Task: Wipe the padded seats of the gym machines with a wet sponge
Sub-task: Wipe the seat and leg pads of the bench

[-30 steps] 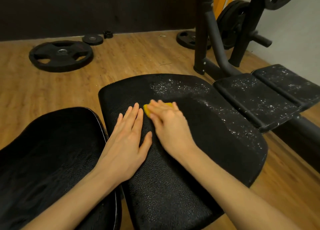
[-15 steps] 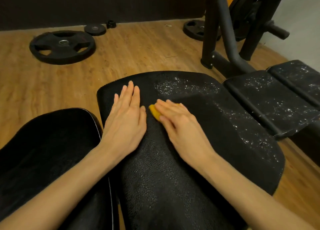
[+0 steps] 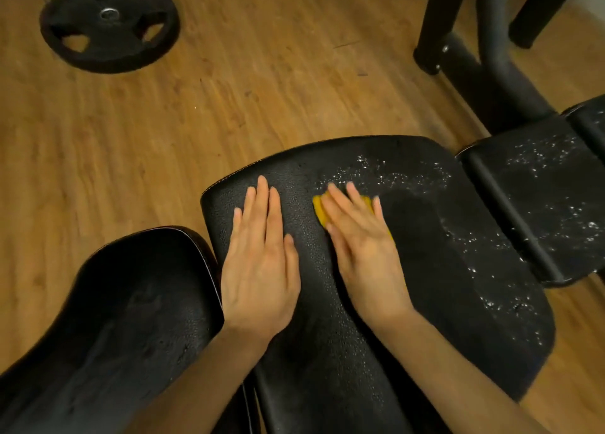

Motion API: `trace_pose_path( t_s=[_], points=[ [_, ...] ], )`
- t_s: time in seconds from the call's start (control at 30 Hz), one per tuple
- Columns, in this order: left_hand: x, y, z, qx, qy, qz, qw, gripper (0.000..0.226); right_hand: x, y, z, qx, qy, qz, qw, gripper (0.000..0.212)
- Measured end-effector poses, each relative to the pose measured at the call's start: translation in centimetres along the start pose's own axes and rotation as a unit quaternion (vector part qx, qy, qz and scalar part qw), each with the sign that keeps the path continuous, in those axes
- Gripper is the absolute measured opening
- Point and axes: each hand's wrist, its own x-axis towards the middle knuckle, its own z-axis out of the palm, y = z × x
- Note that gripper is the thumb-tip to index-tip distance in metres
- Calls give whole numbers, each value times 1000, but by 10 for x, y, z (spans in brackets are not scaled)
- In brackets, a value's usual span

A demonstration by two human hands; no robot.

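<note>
Nearest you, a dark padded seat (image 3: 124, 319) fills the lower left, just beside the wide black seat pad (image 3: 409, 302) under both of your hands. Your left hand (image 3: 258, 263) lies flat on that pad, fingers straight and together, holding nothing. Your right hand (image 3: 363, 247) presses flat with straight fingers on the yellow sponge (image 3: 319, 211), which shows at its fingertips and along its edges. White foam flecks (image 3: 393, 175) spread beyond the sponge and across the next pad (image 3: 540, 198) to the right. Farther off, a weight plate (image 3: 109, 24) lies on the wooden floor (image 3: 229, 90), near the machine's black frame (image 3: 465, 57).
</note>
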Motion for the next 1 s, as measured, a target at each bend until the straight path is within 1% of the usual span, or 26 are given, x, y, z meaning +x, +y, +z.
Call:
trace_pose_path(
  t_s=[0.07, 0.1, 0.13, 0.2, 0.23, 0.3, 0.37, 0.43, 0.53, 0.6, 0.67, 0.73, 0.77, 0.83, 0.87, 0.93, 1.0],
  points=[
    [1, 0, 0, 3, -9, -5, 1000, 58, 28, -3, 6, -3, 1, -10, 1000, 41],
    [1, 0, -1, 4, -15, -7, 1000, 59, 24, -2, 6, 1, -13, -17, 1000, 43],
    [1, 0, -1, 4, -22, -9, 1000, 59, 10, 0, 5, 2, -29, -24, 999, 47],
    [1, 0, -2, -3, -31, -11, 999, 60, -39, 2, 2, -34, -59, -46, 997, 49],
    [2, 0, -2, -9, -34, -13, 999, 60, -62, -2, -1, -42, -62, -55, 996, 45],
    [3, 0, -2, -14, -35, -17, 999, 61, -82, -9, -2, -4, -43, -42, 998, 39],
    [3, 1, -3, -11, -37, -20, 999, 61, -50, -15, 2, 24, -32, -6, 999, 42],
    [3, 1, -3, -3, -41, -24, 999, 61, 4, -23, 10, 20, -15, 18, 1000, 45],
    [5, 1, -3, -5, -41, -25, 999, 61, 67, -23, 22, 33, 18, 55, 998, 37],
    [6, 2, -3, -2, -49, -26, 998, 61, 59, -26, 22, 37, 12, 61, 997, 38],
    [6, 1, -4, -4, -56, -28, 998, 60, 17, -27, 14, 20, -15, 61, 998, 41],
    [6, 1, -5, -10, -59, -32, 998, 60, -23, -29, 4, 17, -41, 39, 998, 44],
    [6, 1, -6, -11, -63, -33, 997, 60, -29, -25, 2, 17, -51, 16, 998, 44],
    [7, 2, -7, -9, -70, -34, 997, 60, -1, -14, 3, 8, -69, -20, 997, 43],
    [8, 3, -8, -9, -74, -37, 997, 61, 24, -11, 6, 5, -66, -17, 998, 43],
    [9, 4, -10, -11, -71, -43, 996, 62, 78, -8, 11, 17, -32, 11, 999, 41],
    [10, 6, -12, -31, -62, -55, 996, 62, 94, -6, 10, 27, -26, 25, 999, 41]
  ],
)
